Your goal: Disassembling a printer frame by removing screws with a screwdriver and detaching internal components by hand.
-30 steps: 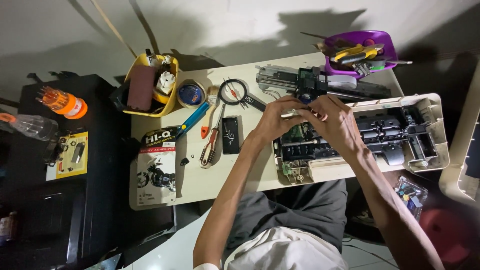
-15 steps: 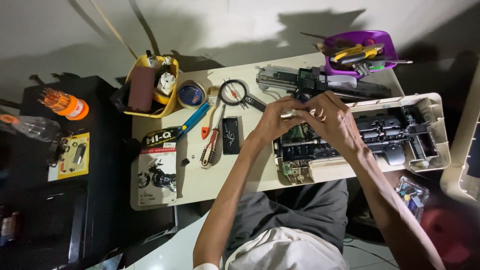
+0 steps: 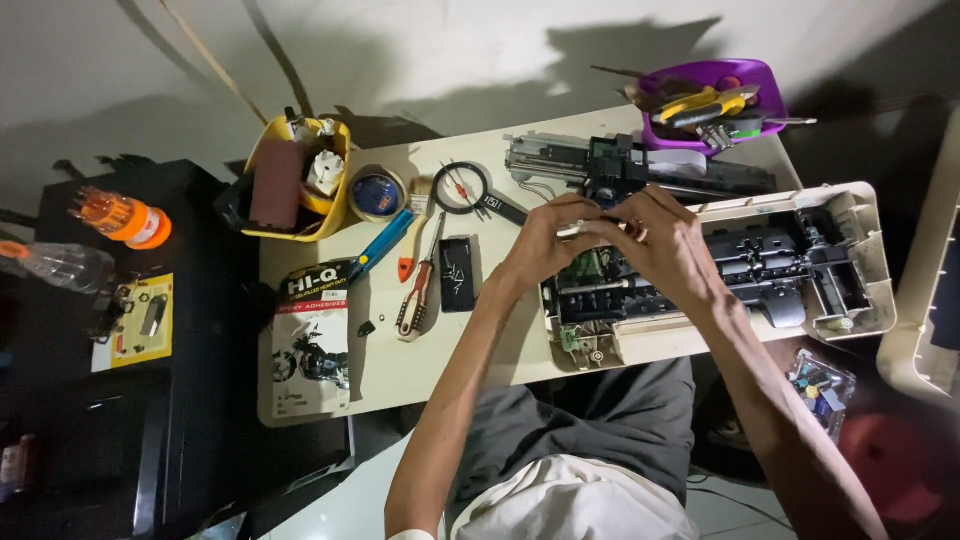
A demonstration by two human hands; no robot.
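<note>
Nothing moved since earlier: my left hand [image 3: 545, 245] and right hand [image 3: 665, 245] stay pinched on a small pale part [image 3: 578, 229] over the opened printer [image 3: 700, 275], magnifier [image 3: 470, 190] at nine o'clock; slipping could drop it inside.

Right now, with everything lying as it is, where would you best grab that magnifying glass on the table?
Grip the magnifying glass by its dark handle, which juts toward the left hand. Come from above: it lies flat, and the round lens is probably best left untouched.
</note>
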